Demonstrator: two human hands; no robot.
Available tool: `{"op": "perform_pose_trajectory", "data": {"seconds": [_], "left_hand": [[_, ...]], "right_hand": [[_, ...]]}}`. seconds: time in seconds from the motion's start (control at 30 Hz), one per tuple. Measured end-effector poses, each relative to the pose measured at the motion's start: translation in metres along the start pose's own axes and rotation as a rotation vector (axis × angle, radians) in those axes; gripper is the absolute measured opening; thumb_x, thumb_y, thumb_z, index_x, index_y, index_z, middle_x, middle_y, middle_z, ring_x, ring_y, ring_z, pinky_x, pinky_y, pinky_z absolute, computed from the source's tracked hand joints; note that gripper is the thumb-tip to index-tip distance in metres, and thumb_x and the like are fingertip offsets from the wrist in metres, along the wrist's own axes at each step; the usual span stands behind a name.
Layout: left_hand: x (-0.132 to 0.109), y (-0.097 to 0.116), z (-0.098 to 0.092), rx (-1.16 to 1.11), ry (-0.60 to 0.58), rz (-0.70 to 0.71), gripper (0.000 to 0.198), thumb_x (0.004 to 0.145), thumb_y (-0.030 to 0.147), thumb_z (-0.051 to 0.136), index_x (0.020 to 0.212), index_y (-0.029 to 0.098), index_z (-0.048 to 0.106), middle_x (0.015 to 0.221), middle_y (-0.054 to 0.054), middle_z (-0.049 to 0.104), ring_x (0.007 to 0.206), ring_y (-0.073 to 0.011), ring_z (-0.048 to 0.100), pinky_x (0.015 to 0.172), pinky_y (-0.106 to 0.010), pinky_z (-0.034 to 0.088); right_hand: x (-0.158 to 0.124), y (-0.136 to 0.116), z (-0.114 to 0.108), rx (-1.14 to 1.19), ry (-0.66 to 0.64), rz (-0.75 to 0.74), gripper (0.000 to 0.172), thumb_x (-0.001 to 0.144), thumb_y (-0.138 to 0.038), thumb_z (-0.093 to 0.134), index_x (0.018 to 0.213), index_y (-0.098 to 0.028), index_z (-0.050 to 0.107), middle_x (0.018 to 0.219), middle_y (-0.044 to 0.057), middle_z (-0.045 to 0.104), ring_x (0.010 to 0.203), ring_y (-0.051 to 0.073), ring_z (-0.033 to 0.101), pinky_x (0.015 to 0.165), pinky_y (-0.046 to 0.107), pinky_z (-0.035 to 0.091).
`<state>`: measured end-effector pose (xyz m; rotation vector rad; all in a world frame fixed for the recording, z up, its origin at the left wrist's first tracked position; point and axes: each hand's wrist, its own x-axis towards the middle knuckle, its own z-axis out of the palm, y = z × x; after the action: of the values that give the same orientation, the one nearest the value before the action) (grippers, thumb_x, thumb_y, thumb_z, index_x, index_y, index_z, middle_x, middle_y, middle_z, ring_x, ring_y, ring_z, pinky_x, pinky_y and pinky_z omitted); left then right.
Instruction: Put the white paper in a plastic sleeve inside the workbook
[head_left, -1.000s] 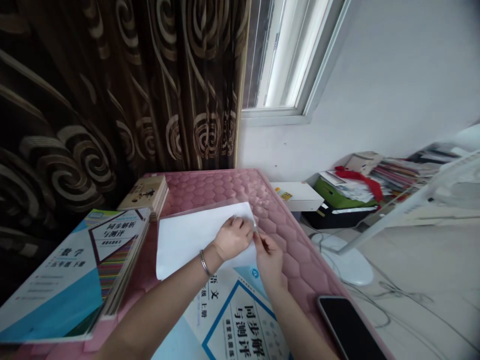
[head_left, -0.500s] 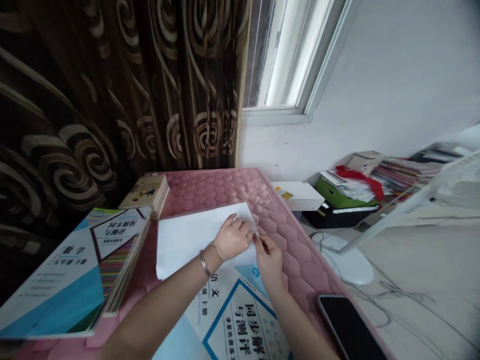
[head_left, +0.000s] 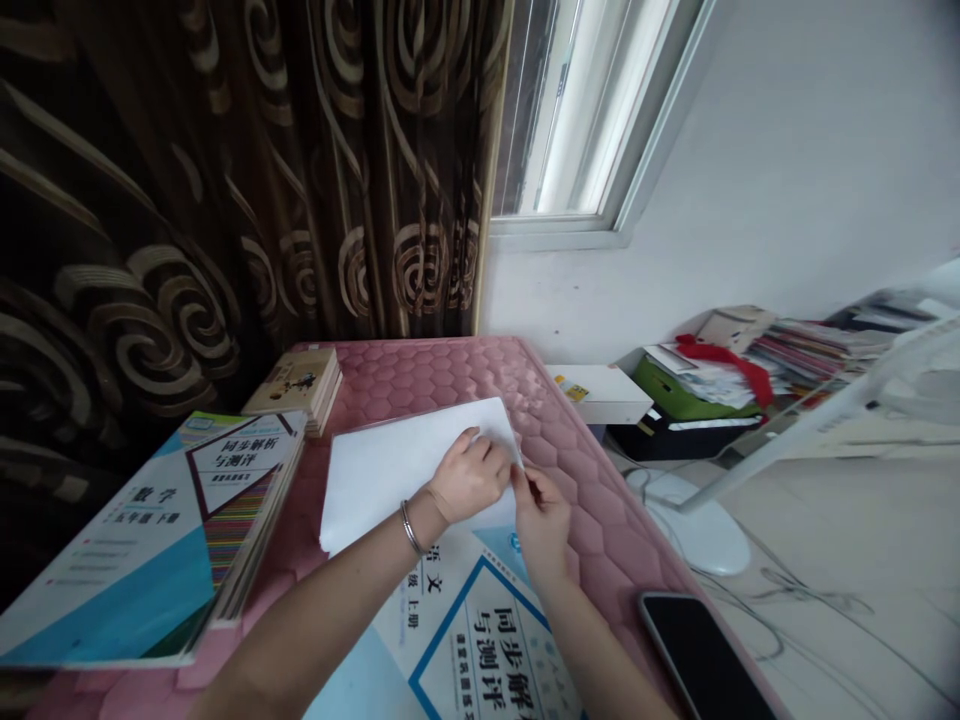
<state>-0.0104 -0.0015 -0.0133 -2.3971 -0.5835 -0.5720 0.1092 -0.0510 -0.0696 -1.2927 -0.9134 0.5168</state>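
A white sheet (head_left: 390, 465) in a thin clear film lies on the pink quilted table (head_left: 450, 375), overlapping the top of a blue and white workbook (head_left: 480, 640). My left hand (head_left: 469, 478), with a bracelet at the wrist, presses down on the sheet's right edge. My right hand (head_left: 541, 512) pinches the same edge at the sheet's near right corner, fingertips touching those of the left hand.
A stack of workbooks (head_left: 150, 530) lies at the left, a small book pile (head_left: 296, 383) behind it. A black phone (head_left: 701, 655) rests at the table's right edge. Brown patterned curtain (head_left: 225, 170) hangs behind. On the floor: white fan base (head_left: 701, 525), cables, boxes and papers (head_left: 697, 385).
Both hands stay at the sheet's right edge with only small finger shifts. The view has shifted slightly.
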Motion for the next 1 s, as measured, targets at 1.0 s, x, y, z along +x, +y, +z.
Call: {"op": "perform_pose_trajectory", "data": {"seconds": [1.0], "left_hand": [[-0.102, -0.032, 0.006, -0.159, -0.527, -0.819, 0.023, 0.089, 0.011, 0.046, 0.09, 0.013, 0.068, 0.097, -0.012, 0.066, 0.094, -0.023, 0.063, 0.08, -0.036, 0.048]], "right_hand": [[0.024, 0.055, 0.007, -0.509, -0.037, 0.007, 0.052, 0.079, -0.066, 0.039, 0.065, -0.02, 0.059, 0.057, 0.008, 0.064, 0.056, 0.024, 0.06, 0.054, 0.032, 0.039]]}}
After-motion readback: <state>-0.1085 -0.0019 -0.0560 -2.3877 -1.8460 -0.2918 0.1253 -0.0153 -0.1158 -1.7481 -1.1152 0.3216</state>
